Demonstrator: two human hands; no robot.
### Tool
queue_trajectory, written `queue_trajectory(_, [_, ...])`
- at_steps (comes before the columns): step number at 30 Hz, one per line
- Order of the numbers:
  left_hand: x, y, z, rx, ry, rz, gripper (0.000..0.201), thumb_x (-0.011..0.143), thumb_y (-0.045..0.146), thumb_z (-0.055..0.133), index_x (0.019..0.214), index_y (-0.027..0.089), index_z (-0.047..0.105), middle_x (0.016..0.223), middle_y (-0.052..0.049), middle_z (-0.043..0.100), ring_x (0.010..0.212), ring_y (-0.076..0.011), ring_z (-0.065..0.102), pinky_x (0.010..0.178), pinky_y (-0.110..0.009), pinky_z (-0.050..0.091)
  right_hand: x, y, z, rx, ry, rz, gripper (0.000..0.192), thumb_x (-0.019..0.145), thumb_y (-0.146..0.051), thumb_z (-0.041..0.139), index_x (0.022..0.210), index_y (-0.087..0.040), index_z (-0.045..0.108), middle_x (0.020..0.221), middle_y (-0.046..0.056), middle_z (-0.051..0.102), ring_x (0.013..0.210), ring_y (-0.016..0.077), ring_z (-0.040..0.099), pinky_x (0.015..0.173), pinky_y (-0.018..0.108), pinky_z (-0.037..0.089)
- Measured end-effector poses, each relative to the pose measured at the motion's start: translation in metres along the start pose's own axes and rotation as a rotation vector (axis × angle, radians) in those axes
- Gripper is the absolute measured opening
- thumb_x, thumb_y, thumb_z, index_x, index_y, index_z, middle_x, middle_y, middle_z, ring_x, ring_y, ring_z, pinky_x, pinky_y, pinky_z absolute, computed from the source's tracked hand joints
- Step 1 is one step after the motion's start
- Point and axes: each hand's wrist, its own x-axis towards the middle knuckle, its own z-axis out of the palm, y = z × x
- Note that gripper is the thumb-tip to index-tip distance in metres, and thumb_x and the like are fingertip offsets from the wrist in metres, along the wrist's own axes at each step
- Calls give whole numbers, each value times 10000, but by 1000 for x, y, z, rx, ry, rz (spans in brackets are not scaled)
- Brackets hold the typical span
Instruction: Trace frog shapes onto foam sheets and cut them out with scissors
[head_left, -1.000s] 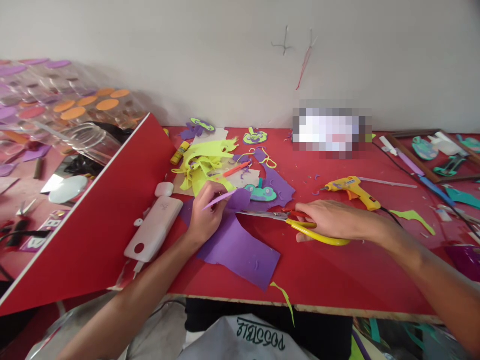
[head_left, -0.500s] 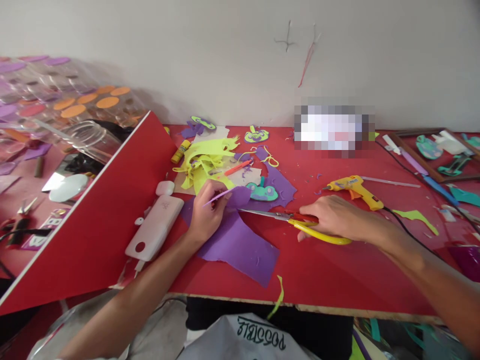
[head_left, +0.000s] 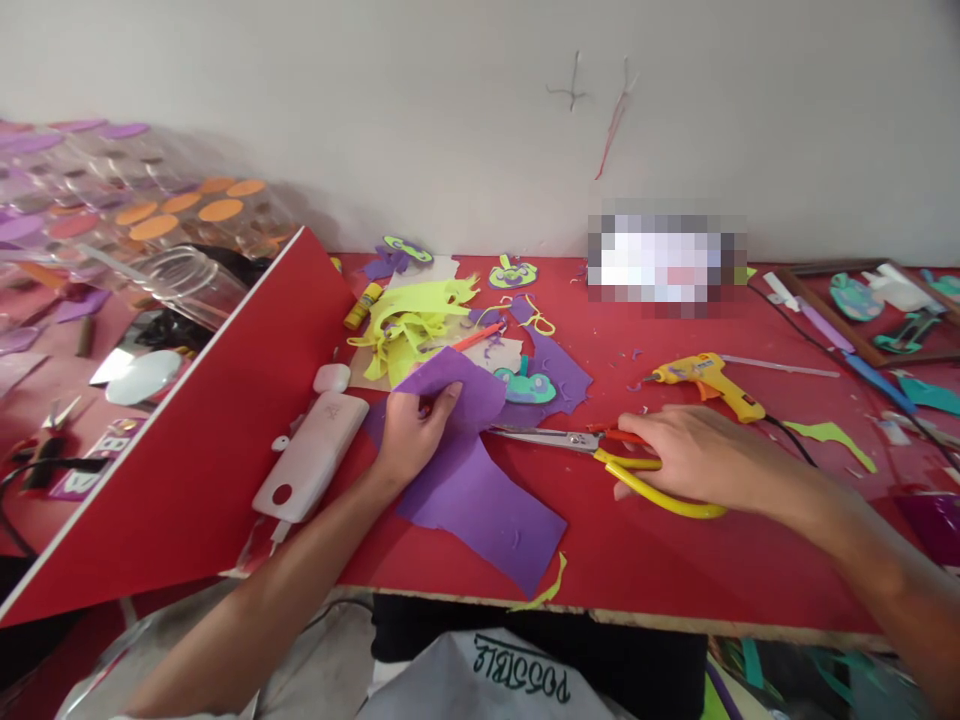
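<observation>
Purple craft foam sheet (head_left: 487, 500) is pinched in my left hand (head_left: 416, 430), its upper flap raised above the fingers and the lower part hanging toward the table's front edge. My right hand (head_left: 686, 455) grips scissors (head_left: 645, 482) with red and yellow handles. Their blades point left, and the tips meet the foam's edge just right of my left hand; how far apart the blades are is hard to make out. Behind the blades lies a teal frog-like foam cutout (head_left: 527, 384) on another purple scrap (head_left: 562, 372).
Yellow-green foam scraps (head_left: 412, 310) and a glue stick (head_left: 362, 306) lie at the back left. A white power bank (head_left: 311, 455) sits by the upright red panel (head_left: 187, 450). Right of the scissors rests a yellow glue gun (head_left: 709, 382) with its cord. A blurred-out object (head_left: 667, 258) stands near the wall.
My left hand has turned the foam so its upper flap now shows its broad face. My right hand has moved slightly right and down with the scissors, their blades drawn back a little.
</observation>
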Motion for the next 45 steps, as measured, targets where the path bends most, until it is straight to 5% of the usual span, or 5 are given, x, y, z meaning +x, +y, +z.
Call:
queue_trajectory(12, [-2,-4,1,0,-24,44,232,956,405,606,1005,193,686,935,-43,724,854,-201,681,774,-311,552,11,5,6,150,-10,-34,488,803,-708,675,824,-243,529,696,24,658,654,240,642,539,274,289])
queue_trajectory(19, [-2,-2,2,-7,-9,24,231,962,419,589,1000,203,664,945,-49,703,834,-191,676,707,-289,551,6,14,2,230,-82,27,469,782,-681,705,828,-243,545,754,23,687,675,229,651,550,269,303])
queue_trajectory(29, [-3,10,2,-21,62,182,134,962,317,598,913,192,601,800,2,626,709,-127,583,642,-250,472,10,-3,-13,239,-115,14,473,818,-652,675,752,-247,440,681,-3,639,616,201,603,536,266,294])
queue_trajectory(45, [-4,12,1,-21,54,167,136,960,324,603,917,195,600,812,3,624,701,-123,578,637,-244,465,14,0,5,224,-5,-36,445,828,-653,677,712,-239,562,522,-31,563,484,139,486,504,264,226])
